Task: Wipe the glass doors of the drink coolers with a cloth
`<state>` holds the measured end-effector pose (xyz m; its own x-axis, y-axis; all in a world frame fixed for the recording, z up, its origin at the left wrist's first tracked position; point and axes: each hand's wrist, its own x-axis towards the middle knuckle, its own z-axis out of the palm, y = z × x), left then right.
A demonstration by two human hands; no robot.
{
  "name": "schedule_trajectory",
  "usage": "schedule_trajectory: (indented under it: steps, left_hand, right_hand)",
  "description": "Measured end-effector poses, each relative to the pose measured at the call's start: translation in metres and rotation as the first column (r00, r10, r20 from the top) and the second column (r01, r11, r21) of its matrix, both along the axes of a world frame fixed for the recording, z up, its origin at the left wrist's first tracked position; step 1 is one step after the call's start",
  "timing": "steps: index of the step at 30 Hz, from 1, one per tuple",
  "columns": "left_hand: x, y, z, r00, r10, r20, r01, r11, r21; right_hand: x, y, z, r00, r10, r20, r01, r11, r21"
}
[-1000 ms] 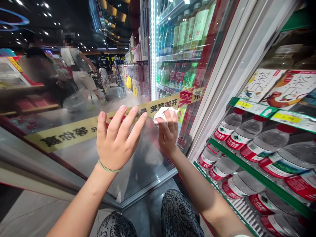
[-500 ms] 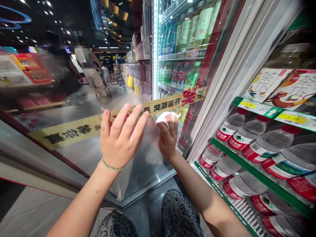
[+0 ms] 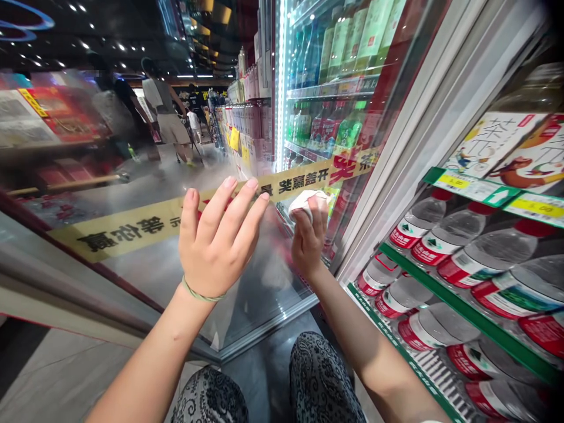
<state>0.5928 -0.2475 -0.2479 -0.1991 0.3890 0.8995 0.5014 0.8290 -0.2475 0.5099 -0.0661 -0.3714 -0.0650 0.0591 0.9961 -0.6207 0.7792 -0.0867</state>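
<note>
My left hand is spread with its palm toward the glass door, fingertips over the yellow strip printed with mirrored characters. A thin green band circles that wrist. My right hand is closed around a crumpled white tissue and holds it at the glass, just below the strip and right of my left hand. Whether the left palm touches the pane I cannot tell. A misty smear shows on the glass around both hands.
Fridge shelves with large water bottles and tea bottles stand close on my right. Through the glass are a lit drinks cooler, shop shelves and people in the aisle. The door's metal frame runs low in front of my knees.
My right hand has moved slightly right and up along the glass with the tissue. My left hand stays nearly in place. The view has shifted a little, and people in the aisle have moved.
</note>
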Motion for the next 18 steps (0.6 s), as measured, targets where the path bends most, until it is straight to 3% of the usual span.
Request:
schedule_trajectory:
  steps: [3,7,11,16,18]
  left_hand:
    - [0.0,0.001,0.0,1.0,0.006,-0.019,-0.006,1.0,0.003]
    - [-0.001,0.001,-0.002,0.998,0.012,-0.059,-0.011,1.0,0.019]
    - [-0.003,-0.001,-0.004,0.995,0.026,-0.096,-0.021,0.999,0.047]
    - [-0.004,-0.001,-0.004,0.974,0.103,-0.2,-0.105,0.994,-0.002]
    - [-0.004,-0.001,-0.004,0.96,0.136,-0.245,-0.144,0.989,-0.016]
  right_hand:
    - [0.001,0.0,0.004,1.0,0.023,-0.01,-0.023,1.0,-0.017]
    - [0.004,-0.004,0.025,0.997,0.077,0.002,-0.077,0.992,0.105]
    - [0.006,-0.005,0.041,0.997,0.069,-0.017,-0.07,0.998,-0.004]
    - [0.002,-0.004,0.054,0.999,0.002,-0.036,0.001,0.995,0.097]
    - [0.0,-0.002,0.063,0.998,0.024,-0.054,-0.02,0.998,0.063]
